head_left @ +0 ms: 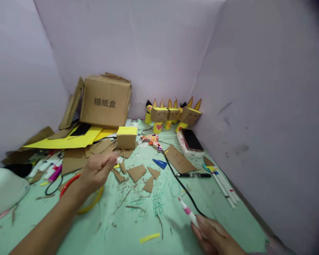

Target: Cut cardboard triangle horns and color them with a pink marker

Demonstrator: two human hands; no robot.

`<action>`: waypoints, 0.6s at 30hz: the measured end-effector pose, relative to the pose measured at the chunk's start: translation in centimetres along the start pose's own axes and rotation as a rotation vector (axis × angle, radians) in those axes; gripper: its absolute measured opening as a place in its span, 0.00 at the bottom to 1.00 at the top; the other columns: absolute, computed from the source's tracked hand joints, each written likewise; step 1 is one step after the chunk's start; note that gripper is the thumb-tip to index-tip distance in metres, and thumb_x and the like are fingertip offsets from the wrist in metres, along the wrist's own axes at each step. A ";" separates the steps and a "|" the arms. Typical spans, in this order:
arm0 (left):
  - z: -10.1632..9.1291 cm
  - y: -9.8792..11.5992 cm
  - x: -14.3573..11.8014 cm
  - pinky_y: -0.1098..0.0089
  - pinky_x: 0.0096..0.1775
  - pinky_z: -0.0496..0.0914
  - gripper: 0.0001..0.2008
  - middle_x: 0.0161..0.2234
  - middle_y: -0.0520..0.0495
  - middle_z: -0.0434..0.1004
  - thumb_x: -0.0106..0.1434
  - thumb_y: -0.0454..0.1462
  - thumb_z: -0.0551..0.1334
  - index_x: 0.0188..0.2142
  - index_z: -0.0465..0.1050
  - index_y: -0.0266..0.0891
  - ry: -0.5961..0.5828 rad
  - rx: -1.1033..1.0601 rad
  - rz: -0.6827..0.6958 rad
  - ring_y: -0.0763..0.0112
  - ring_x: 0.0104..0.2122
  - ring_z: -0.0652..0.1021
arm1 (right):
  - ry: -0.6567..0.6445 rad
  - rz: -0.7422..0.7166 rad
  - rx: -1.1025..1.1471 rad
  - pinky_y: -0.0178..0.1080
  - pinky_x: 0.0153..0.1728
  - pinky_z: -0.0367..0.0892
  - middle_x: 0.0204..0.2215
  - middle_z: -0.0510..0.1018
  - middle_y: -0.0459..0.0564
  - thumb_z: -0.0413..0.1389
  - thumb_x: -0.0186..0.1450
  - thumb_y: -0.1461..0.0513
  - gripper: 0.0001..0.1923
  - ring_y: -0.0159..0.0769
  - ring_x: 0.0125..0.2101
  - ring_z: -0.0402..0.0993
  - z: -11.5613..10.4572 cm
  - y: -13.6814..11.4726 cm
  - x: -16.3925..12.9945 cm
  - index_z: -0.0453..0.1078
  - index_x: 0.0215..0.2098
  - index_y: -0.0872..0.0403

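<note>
Low on the right, my right hand (212, 233) grips a white felt-tip marker (189, 213) with a pink band, its pink tip bare and pointing up to the left. My left hand (98, 171) is closed above the table on the left, pinching a small white piece (119, 160) that may be a cap. Just beyond that hand stands a small cardboard box (126, 141) with a yellow top. Below the left forearm lie rings of red and yellow tape (99, 198), partly hidden. Cardboard scraps (136, 173) are scattered between the hands.
Several cardboard animal figures (159, 116) stand at the back. A glue gun (152, 140) trails a black cord (175, 180). At right are a phone (191, 139), a black pen (194, 175) and markers (223, 187). A large carton (105, 101) leans behind yellow sheets (69, 141).
</note>
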State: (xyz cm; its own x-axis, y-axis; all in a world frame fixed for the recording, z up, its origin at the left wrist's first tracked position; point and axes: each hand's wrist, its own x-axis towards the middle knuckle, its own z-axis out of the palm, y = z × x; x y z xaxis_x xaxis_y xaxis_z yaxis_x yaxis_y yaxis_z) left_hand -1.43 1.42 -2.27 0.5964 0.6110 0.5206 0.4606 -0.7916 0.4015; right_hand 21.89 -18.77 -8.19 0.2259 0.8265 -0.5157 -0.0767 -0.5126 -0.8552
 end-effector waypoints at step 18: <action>4.8 1.8 -0.4 0.67 0.34 0.64 0.12 0.41 0.45 0.70 0.63 0.37 0.47 0.41 0.67 0.40 -0.228 0.277 -0.224 0.64 0.37 0.74 | -0.202 -0.109 0.488 0.25 0.10 0.37 0.13 0.55 0.36 0.55 0.59 0.51 0.15 0.19 0.12 0.40 1.4 -1.5 1.5 0.68 0.31 0.56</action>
State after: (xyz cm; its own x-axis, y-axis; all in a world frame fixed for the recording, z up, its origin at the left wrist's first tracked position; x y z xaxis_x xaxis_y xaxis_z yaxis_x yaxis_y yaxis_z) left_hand 2.34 -0.27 -5.42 0.5772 0.7770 0.2512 0.7361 -0.6282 0.2520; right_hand 20.99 -16.45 -7.77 0.0704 0.9216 -0.3816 -0.5166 -0.2936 -0.8043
